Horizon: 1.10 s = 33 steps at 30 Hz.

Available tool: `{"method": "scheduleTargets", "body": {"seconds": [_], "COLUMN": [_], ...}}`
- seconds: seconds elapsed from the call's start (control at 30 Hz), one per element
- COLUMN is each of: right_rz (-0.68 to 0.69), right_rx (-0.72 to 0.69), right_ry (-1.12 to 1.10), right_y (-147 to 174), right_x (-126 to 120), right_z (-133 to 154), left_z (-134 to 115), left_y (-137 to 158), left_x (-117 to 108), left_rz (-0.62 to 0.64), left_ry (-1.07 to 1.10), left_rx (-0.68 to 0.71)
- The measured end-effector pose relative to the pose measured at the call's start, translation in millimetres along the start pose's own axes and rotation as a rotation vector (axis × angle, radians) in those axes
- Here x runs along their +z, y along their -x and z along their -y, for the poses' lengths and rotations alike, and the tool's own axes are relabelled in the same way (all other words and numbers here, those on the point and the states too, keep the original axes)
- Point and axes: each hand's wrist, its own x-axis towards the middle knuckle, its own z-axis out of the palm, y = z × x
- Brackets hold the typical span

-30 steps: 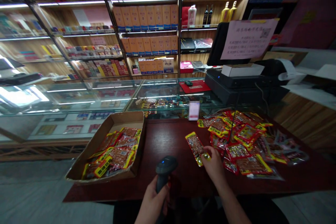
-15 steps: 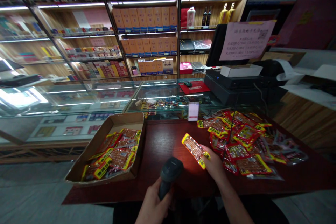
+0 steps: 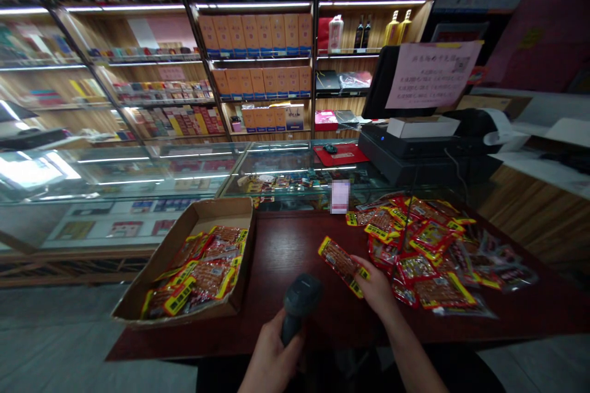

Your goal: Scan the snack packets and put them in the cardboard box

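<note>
With our left hand (image 3: 271, 356) we grip the scanner (image 3: 302, 296), fingers wrapped around its slim handle; it is dark, smooth plastic with a rounded, bulging head, held to the right of the cardboard box (image 3: 222, 212) and toward us. With our right hand (image 3: 372, 282), farther right of the box, we pinch one end of a snack packet (image 3: 338, 261) between thumb and fingers. The packet is a flat, long rectangle of glossy film, ridged along its brown contents, with yellow ends and red trim; it slants with its far end toward the box. We cannot tell whether its underside touches the wood.

The box has thin, dull brown walls and a slightly ragged rim, and similar packets (image 3: 209, 273) overlap on its floor. Well to the right of the box, past our right hand, a loose heap (image 3: 436, 245) of crinkled, shiny packets spreads up to the right side.

Between the box and our pinched packet runs a broad stretch of the polished reddish table (image 3: 283, 239), leaving room to move sideways. Its straight front edge passes just nearer than the box; behind the box stands a glass counter (image 3: 198, 159).
</note>
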Motion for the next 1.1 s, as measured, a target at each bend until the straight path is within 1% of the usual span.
{"method": "scheduleTargets", "body": {"seconds": [0.1, 0.2, 0.23, 0.3, 0.4, 0.47, 0.5, 0.53, 0.57, 0.6, 0.67, 0.7, 0.73, 0.8, 0.83, 0.87, 0.93, 0.97, 1.03, 1.1], "right_rz": [0.032, 0.144, 0.196, 0.321, 0.555, 0.682, 0.707, 0.700, 0.661, 0.591, 0.393, 0.272, 0.139, -0.120, -0.205, -0.259, -0.278, -0.261, -0.201, -0.118], "right_rx": [0.041, 0.070, 0.069, 0.058, 0.018, -0.038, -0.086, -0.145, -0.218, -0.295, -0.413, -0.436, -0.425, -0.313, -0.238, -0.168, -0.088, -0.085, -0.129, -0.206], "right_ry": [-0.110, -0.308, -0.375, -0.499, -0.633, -0.624, -0.585, -0.521, -0.432, -0.316, -0.009, 0.173, 0.364, 0.725, 0.870, 0.985, 1.129, 1.168, 1.199, 1.171], "right_y": [-1.3, -3.8, -4.3, -4.0, -0.7, 0.6, -0.1, -2.2, -5.9, -11.4, -27.6, -37.6, -48.2, -68.8, -77.7, -85.0, -92.8, -92.8, -84.1, -64.1], "right_x": [1.7, 16.4, 26.3, 54.4, 109.7, 141.4, 151.2, 155.6, 153.9, 146.3, 115.8, 95.5, 73.8, 31.8, 13.9, -0.9, -19.0, -22.0, -16.4, 1.4], "right_z": [8.7, 39.9, 55.3, 90.4, 140.8, 163.9, 170.9, 174.6, 175.0, 172.2, 158.4, 148.2, 136.7, 111.8, 99.8, 88.9, 72.1, 66.8, 62.3, 64.2], "left_z": [6.3, 18.6, 23.9, 35.2, 51.4, 59.1, 61.3, 62.1, 61.5, 59.7, 53.6, 50.4, 48.0, 46.6, 47.9, 50.0, 54.8, 56.3, 55.6, 50.4], "left_y": [-2.9, -8.0, -10.2, -14.6, -20.6, -23.5, -24.4, -24.9, -24.9, -24.6, -23.8, -23.7, -24.0, -25.8, -27.1, -28.6, -31.0, -31.6, -31.1, -28.7], "left_x": [3.8, 6.6, 6.8, 6.5, 5.8, 5.7, 5.7, 5.6, 5.5, 5.2, 4.5, 4.3, 4.2, 4.7, 5.3, 6.0, 7.2, 7.6, 7.4, 6.1], "left_rz": [-0.023, -0.083, -0.106, -0.147, -0.176, -0.203, -0.218, -0.230, -0.234, -0.228, -0.197, -0.182, -0.177, -0.178, -0.184, -0.189, -0.200, -0.204, -0.206, -0.190], "left_ry": [0.076, 0.160, 0.182, 0.214, 0.249, 0.258, 0.260, 0.262, 0.264, 0.266, 0.268, 0.268, 0.267, 0.266, 0.264, 0.261, 0.256, 0.256, 0.265, 0.275], "left_rx": [-0.036, -0.109, -0.134, -0.162, -0.156, -0.149, -0.150, -0.148, -0.144, -0.140, -0.138, -0.142, -0.152, -0.164, -0.167, -0.166, -0.160, -0.160, -0.166, -0.163]}}
